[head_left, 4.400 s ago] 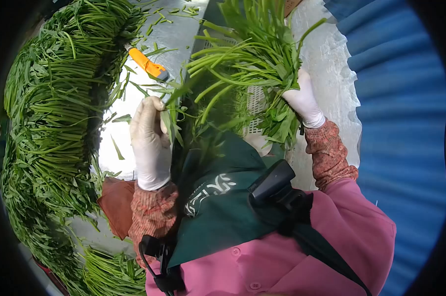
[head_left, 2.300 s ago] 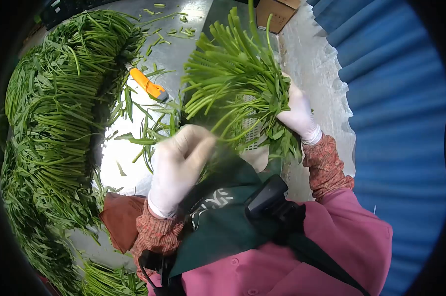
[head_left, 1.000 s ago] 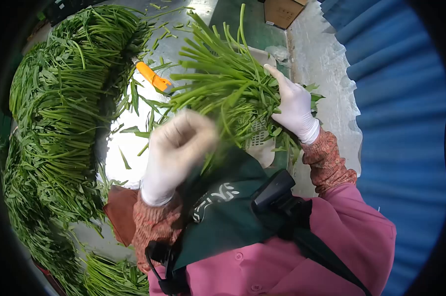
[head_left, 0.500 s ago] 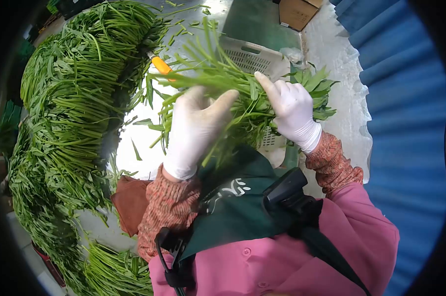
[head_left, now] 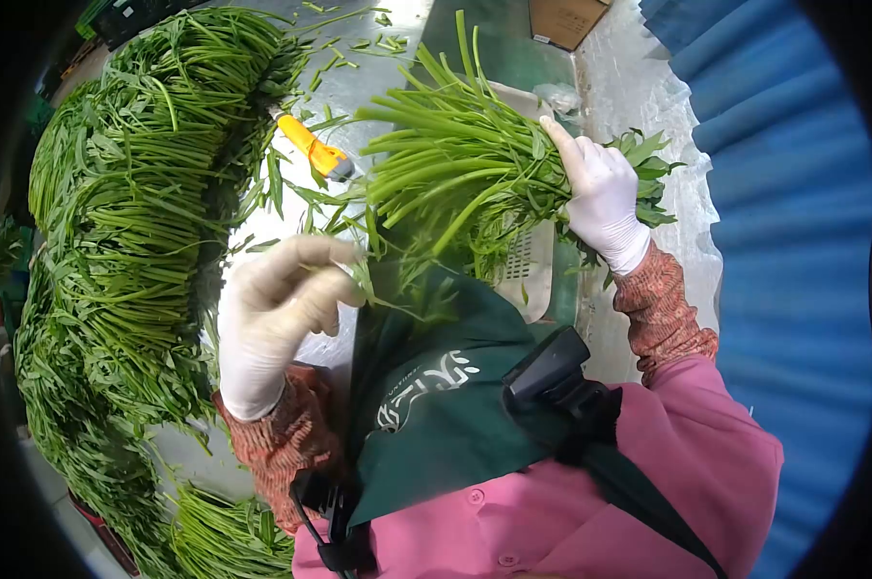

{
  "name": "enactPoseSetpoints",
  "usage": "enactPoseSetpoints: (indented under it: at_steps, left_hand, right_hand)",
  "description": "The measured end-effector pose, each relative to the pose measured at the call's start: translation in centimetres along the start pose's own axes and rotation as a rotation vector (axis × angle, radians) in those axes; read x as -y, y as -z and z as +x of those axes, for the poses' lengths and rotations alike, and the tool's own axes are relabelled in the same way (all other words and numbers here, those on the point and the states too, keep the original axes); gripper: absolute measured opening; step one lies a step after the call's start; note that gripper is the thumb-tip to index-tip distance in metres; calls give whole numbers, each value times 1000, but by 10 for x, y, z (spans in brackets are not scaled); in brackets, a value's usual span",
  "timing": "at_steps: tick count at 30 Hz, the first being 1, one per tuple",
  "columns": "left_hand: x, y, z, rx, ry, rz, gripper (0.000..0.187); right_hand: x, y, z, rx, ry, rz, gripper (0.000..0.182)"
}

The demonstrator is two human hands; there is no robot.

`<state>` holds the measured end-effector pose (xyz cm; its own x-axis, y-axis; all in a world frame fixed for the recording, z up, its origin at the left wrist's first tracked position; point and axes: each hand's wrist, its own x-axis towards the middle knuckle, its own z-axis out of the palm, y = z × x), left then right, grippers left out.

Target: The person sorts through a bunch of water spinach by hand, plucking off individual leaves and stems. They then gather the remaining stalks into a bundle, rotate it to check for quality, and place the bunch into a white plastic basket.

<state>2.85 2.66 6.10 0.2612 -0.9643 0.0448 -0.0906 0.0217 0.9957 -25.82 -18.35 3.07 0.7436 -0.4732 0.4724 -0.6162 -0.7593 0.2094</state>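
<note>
One view only, the head camera, looking down over a green apron (head_left: 436, 386) and pink sleeves.

Right hand (head_left: 602, 198), white-gloved, is gripping a bunch of green stalks (head_left: 455, 169) at its leafy end, fingers wrapped around it, index finger lying along the top. The bunch is being held in the air, cut stems fanning out toward the left, over a white slotted basket (head_left: 528, 270) that is sitting just beside the counter (head_left: 359, 68).

Left hand (head_left: 277, 309), also gloved, is hanging loosely curled below the stem ends, pinching what looks like a thin leaf strand (head_left: 378, 289); the grip is blurred, so how firmly cannot be told.

A heaped pile of the same greens (head_left: 137, 212) is lying along the counter's left side. An orange-handled knife (head_left: 315, 154) is resting on the counter near the stem ends, apart from both hands. Loose trimmings (head_left: 359, 43) are scattered farther back.

Risks, as judged: the bunch is being held from one end only, so loose stalks could be slipping out and dropping onto the counter or basket. The knife is lying close under the stems; a hand reaching across could be catching it.
</note>
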Motion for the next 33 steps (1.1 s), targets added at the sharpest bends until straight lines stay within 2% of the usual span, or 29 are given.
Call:
enactPoseSetpoints:
  at_steps: [1, 2, 5, 7, 9, 10, 11, 16, 19, 21, 23, 24, 25, 27, 28, 29, 31, 33]
  left_hand:
    - [-2, -2, 0, 33, -23, 288, 31]
    - [3, -10, 1, -69, 48, 285, 40]
    - [-3, -31, 13, -198, 58, 117, 40]
    - [-2, -49, 21, -285, 45, 297, 37]
    - [11, -64, 30, -282, 81, -60, 38]
    - [-1, -67, 30, -298, 169, -359, 33]
    - [12, -60, 31, -249, 191, -493, 25]
    - [28, -50, 24, -191, 188, -470, 21]
    - [20, -38, 13, -60, 296, -540, 18]
    - [9, -19, 5, 152, 222, -713, 18]
    - [2, -6, -7, 176, 98, -513, 21]
    - [2, 1, -11, 71, 115, -450, 25]
    - [1, 11, -7, -17, 35, -267, 22]
    - [5, 9, 6, -404, -63, -69, 13]
    - [0, 0, 11, -497, -87, -71, 8]
    - [3, 3, 14, -429, -155, 54, 13]
    - [-8, 3, 17, -142, -308, 425, 22]
    - [-16, -3, 21, 104, -210, 506, 28]
  right_hand:
    - [0, 1, -1, -1, 2, -5, 72]
    - [0, 2, 0, -3, 7, -7, 72]
    - [7, 3, 4, -26, 38, -1, 73]
    - [15, 5, 6, -32, 63, 9, 73]
    - [23, 9, 9, -30, 87, 22, 74]
    - [24, 8, 9, -6, 71, 18, 75]
    - [25, 7, 9, -10, 79, 24, 75]
    - [26, 9, 5, -7, 94, 41, 77]
    - [24, 8, 6, 1, 93, 62, 79]
    - [20, 7, 6, -4, 80, 55, 77]
    - [16, 7, 6, -33, 87, 39, 76]
    - [15, 8, 7, -58, 103, 28, 76]
    - [16, 10, 8, -82, 118, 19, 77]
    - [18, 11, 11, -116, 148, 54, 75]
    - [21, 13, 13, -120, 159, 62, 74]
    - [23, 14, 14, -121, 169, 68, 74]
    - [26, 12, 16, -129, 206, 70, 71]
    - [30, 12, 19, -129, 240, 78, 69]
